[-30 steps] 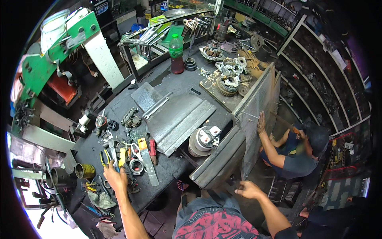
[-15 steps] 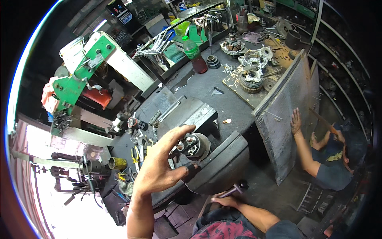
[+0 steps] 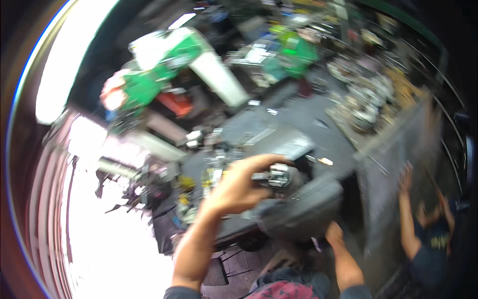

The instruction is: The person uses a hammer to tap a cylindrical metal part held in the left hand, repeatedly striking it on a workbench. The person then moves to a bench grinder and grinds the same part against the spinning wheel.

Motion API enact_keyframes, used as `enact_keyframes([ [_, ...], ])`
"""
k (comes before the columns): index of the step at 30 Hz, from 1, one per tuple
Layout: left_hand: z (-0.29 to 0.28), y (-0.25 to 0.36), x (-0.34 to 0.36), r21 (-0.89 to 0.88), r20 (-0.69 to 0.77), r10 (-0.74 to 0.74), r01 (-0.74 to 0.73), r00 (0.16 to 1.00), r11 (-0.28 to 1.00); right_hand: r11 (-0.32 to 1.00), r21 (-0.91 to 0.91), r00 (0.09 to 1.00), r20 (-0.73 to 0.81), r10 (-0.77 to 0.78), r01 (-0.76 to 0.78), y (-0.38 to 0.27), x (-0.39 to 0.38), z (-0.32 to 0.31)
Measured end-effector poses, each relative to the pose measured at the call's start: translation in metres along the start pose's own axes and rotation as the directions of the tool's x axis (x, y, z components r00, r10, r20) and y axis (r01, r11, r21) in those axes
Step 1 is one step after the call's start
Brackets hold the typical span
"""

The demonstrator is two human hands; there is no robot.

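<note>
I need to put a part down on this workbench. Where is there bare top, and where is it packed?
The picture is motion-blurred, so only roughly: the dark benchtop looks bare between the flat grey metal sheet and the heap of round metal parts. It is crowded under the left hand, among small tools, and along the far edge. The right hand rests at the near bench edge.

This is a mechanical workshop. A dark desk (image 3: 298,119) is covered with metal parts (image 3: 366,102) and tools, a green machine (image 3: 164,65) stands behind it, and shelves (image 3: 448,114) run along the right wall.
</note>
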State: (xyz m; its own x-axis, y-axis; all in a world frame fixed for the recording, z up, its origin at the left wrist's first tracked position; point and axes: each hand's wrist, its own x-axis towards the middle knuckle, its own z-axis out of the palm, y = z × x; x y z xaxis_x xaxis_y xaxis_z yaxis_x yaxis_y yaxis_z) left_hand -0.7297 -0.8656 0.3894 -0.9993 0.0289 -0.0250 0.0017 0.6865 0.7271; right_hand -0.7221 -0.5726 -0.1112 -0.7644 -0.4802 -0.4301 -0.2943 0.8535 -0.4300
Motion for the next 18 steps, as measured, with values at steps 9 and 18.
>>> enact_keyframes([
  [9,0.006,-0.017,-0.007,-0.048,-0.12,0.183,-0.19,0.976,0.981,0.789,0.229,0.777,-0.461,-0.429,0.571,0.003,-0.037,-0.015],
  [18,0.013,-0.025,-0.003,-0.055,-0.114,0.117,-0.124,0.987,0.991,0.729,0.159,0.717,-0.405,-0.567,0.666,0.015,-0.033,-0.072],
])
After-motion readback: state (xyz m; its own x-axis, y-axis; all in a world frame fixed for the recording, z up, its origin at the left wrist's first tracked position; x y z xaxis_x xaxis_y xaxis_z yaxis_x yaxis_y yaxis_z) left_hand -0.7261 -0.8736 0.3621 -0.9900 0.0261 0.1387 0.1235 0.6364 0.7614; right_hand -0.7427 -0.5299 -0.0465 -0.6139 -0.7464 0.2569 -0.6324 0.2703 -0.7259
